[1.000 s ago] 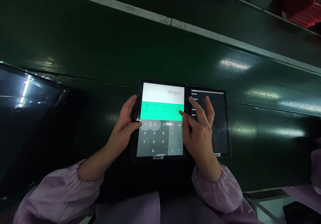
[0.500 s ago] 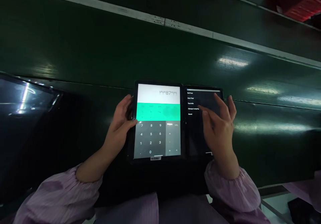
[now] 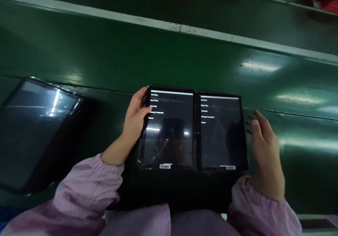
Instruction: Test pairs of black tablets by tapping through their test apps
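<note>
Two black tablets lie side by side on the dark green belt in front of me. The left tablet (image 3: 169, 130) shows a black menu of white text lines. The right tablet (image 3: 221, 134) shows the same black menu. My left hand (image 3: 136, 118) grips the left edge of the left tablet, thumb on its bezel. To the right of the right tablet, my right hand (image 3: 264, 141) hovers by its edge, fingers loosely apart, holding nothing. Both wrists wear lilac sleeves.
A third dark tablet (image 3: 34, 130) lies tilted at the far left on the belt (image 3: 185, 63). A pale metal rail (image 3: 206, 33) runs across behind the belt. Red crates show at the top right corner.
The left tablet's screen switched from a calculator with a green band to the black text menu. My right hand moved off the right tablet's screen to its right side.
</note>
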`<state>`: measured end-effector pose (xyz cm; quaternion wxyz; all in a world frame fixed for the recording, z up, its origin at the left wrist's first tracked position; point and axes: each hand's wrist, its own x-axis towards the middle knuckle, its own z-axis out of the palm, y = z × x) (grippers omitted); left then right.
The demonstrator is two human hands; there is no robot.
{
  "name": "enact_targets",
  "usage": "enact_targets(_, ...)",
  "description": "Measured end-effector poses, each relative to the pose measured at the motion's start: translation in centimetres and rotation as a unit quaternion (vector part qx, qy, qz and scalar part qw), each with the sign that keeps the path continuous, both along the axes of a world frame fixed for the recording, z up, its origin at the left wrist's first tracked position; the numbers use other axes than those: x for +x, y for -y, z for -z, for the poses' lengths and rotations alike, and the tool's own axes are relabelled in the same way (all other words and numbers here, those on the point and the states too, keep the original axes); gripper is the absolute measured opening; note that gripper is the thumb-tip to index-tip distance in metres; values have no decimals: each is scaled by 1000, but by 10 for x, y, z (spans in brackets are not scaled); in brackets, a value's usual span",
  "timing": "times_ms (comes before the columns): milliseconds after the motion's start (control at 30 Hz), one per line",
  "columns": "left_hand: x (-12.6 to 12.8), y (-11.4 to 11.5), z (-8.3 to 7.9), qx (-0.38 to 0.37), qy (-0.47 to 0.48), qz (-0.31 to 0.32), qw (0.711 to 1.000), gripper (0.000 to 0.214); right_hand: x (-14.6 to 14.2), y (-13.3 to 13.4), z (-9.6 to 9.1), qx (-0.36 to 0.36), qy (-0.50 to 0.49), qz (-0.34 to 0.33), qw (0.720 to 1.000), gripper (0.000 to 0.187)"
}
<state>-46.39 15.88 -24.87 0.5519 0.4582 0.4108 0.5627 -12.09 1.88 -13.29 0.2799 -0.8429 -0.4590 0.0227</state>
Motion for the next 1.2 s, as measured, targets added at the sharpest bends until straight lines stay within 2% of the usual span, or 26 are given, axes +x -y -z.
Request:
enact_targets(67,1,-4,2,6,-8,-8,1000,54,6,5,6,-22,-46,62,997,86)
enact_targets(133,2,-7,3,14,-19,-15,1000,55,2,8,11,-30,-63,76,995,90)
enact_targets(300,-1,-16,4,5,3,-15,1000,54,-18,12,11,-6,-15,69,997,83)
enact_targets(400,-5,-25,2,-19,46,1,999,49,-18,17,10,-8,-70,64,995,81)
enact_targets(500,-8,-33,1,-29,55,5,998,43,-11,21,8,-4,-117,33,993,70)
enact_targets(533,-9,-34,0,-27,53,4,998,41,-9,21,7,9,-98,15,995,64)
enact_targets(600,-9,-35,-1,-23,49,3,999,40,-13,21,5,54,2,-42,998,51)
enact_targets(700,-8,-33,-1,-24,48,9,999,41,-36,17,4,108,160,-192,962,33)
enact_targets(800,-9,-32,0,-15,42,15,999,40,-67,14,9,86,193,-326,921,30)
enact_targets(900,-9,-32,0,-7,20,24,999,42,-84,12,16,40,188,-381,905,29)
enact_targets(1000,-8,-31,-2,-9,19,16,1000,44,-79,11,17,47,190,-371,908,28)
enact_targets(1133,-4,-29,-5,-13,44,3,999,49,-62,10,10,128,192,-285,930,34)
enact_targets(1200,-2,-29,-6,-14,58,3,998,54,-58,10,7,144,170,-252,942,35)
